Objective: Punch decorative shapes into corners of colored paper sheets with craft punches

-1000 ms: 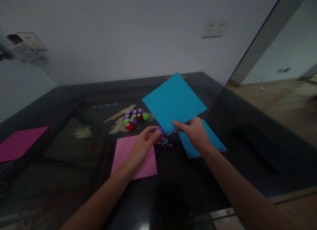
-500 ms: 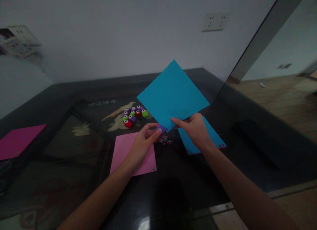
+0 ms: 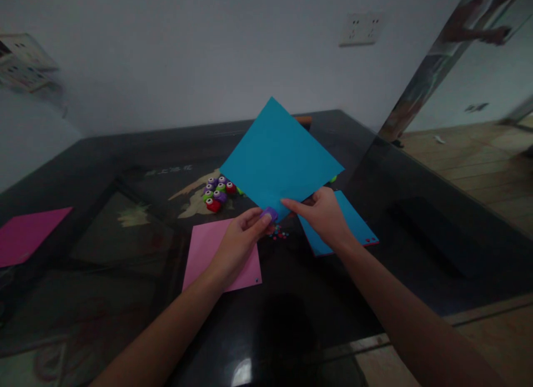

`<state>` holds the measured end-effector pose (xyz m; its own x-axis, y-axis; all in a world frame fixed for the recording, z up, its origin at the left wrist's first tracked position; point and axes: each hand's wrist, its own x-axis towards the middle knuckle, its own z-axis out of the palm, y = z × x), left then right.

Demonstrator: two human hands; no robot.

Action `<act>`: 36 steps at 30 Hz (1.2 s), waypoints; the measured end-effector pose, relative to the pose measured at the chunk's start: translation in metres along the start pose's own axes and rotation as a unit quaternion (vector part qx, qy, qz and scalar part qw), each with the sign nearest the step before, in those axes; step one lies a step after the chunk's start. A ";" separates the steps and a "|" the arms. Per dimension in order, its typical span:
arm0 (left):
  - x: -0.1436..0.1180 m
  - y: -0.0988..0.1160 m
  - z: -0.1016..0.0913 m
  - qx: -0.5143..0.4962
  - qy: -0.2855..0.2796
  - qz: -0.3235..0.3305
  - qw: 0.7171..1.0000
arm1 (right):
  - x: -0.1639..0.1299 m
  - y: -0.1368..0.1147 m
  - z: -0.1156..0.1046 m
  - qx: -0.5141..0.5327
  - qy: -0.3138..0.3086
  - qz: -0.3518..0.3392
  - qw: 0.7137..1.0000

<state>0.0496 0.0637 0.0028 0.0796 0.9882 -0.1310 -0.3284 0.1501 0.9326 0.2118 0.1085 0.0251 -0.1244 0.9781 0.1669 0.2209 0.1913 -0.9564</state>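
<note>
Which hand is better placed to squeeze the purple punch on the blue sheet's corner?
Left. The left hand already pinches the purple punch at the lower corner of the blue sheet. The right hand is busy gripping the sheet's edge, holding it up.

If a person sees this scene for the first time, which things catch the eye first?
The bright blue paper sheet, held raised above the dark table by the right hand. At its lowest corner, the left hand pinches a small purple punch. Behind lies a cluster of colourful punches.
</note>
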 end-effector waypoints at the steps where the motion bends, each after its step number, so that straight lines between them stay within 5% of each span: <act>1: 0.000 0.000 0.000 -0.001 -0.003 -0.003 1.000 | 0.000 0.000 0.000 0.011 -0.002 -0.004 1.000; 36: -0.001 0.002 0.000 0.001 0.007 -0.027 1.000 | -0.001 0.006 0.007 0.016 -0.055 0.039 0.998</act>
<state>0.0488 0.0629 0.0046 0.0831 0.9791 -0.1856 -0.3215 0.2026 0.9250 0.2067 0.1079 0.0175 -0.2143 0.9746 0.0648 0.2042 0.1096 -0.9728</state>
